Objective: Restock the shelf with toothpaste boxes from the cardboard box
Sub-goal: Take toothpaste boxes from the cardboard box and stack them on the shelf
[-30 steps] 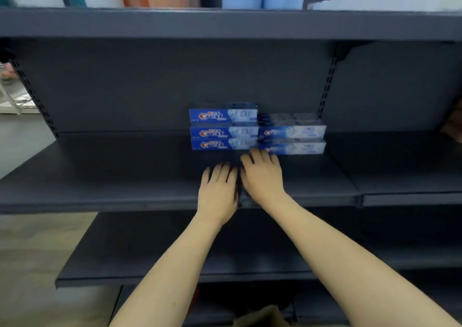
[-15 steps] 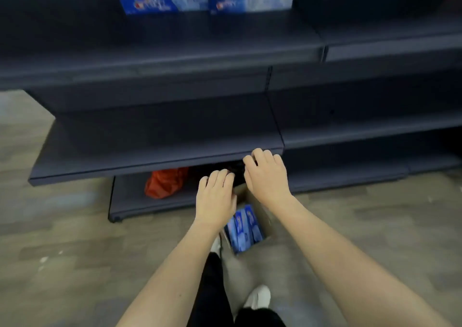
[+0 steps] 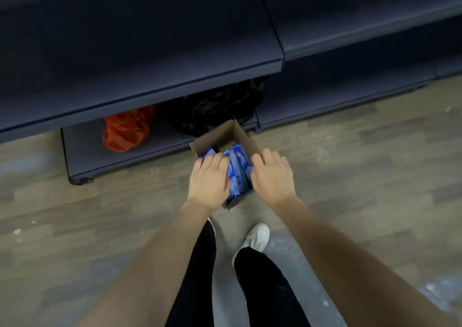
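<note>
An open cardboard box (image 3: 225, 134) stands on the wooden floor in front of the dark shelf (image 3: 150, 51). Several blue toothpaste boxes (image 3: 238, 166) stand on end inside it. My left hand (image 3: 208, 179) is over the box's left side, back up, fingers loosely bent down onto the toothpaste boxes. My right hand (image 3: 272, 176) hovers over the right side, fingers bent over the box's right wall and thumb beside a toothpaste box. The fingertips are partly hidden, and no grip shows. The stocked shelf level is out of view.
A red plastic bag (image 3: 125, 131) and a dark bag (image 3: 215, 106) lie on the bottom shelf board behind the box. My legs in black trousers and a white shoe (image 3: 257, 236) are just before the box. Wooden floor spreads left and right.
My view has swung down from the stocked shelf to the floor. Both hands have dropped from the shelf edge to the cardboard box.
</note>
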`<control>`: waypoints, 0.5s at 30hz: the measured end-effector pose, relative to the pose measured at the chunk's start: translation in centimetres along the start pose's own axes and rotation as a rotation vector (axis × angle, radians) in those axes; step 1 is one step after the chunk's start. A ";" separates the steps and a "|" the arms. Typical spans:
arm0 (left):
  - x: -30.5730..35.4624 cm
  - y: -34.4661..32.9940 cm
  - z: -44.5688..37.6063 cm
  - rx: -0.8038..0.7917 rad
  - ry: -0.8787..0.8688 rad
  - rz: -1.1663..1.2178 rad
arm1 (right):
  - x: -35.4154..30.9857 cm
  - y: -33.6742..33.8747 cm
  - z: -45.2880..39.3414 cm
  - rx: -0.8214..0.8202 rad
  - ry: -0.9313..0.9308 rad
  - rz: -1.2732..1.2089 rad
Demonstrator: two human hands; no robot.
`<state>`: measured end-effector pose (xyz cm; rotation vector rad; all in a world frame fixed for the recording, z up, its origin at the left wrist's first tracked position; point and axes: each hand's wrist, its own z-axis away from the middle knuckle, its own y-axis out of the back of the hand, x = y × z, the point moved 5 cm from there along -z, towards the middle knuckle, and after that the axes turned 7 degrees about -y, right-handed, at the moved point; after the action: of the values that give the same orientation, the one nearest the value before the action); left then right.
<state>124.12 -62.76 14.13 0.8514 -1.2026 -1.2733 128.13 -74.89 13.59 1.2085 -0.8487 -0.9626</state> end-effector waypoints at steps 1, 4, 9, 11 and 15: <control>-0.4 -2.0 -0.7 -0.035 -0.003 0.020 | -0.2 -2.0 -0.6 -0.039 0.007 -0.023; -1.9 -8.1 -3.2 -0.144 0.004 0.041 | -1.0 -8.4 -3.0 -0.139 0.007 -0.102; -4.5 -19.0 -7.4 -0.327 -0.005 -0.107 | -1.7 -20.0 -6.8 -0.401 -0.076 -0.219; -5.4 -22.8 -8.6 -0.478 -0.043 -0.210 | -1.9 -23.9 -7.9 -0.492 -0.177 -0.282; -6.2 -28.7 -10.8 -0.698 -0.132 -0.260 | -2.4 -30.8 -9.2 -0.648 -0.349 -0.346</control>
<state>128.40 -62.68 -16.87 0.4141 -0.6660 -1.8297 131.32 -71.99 -18.33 0.6370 -0.5234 -1.6138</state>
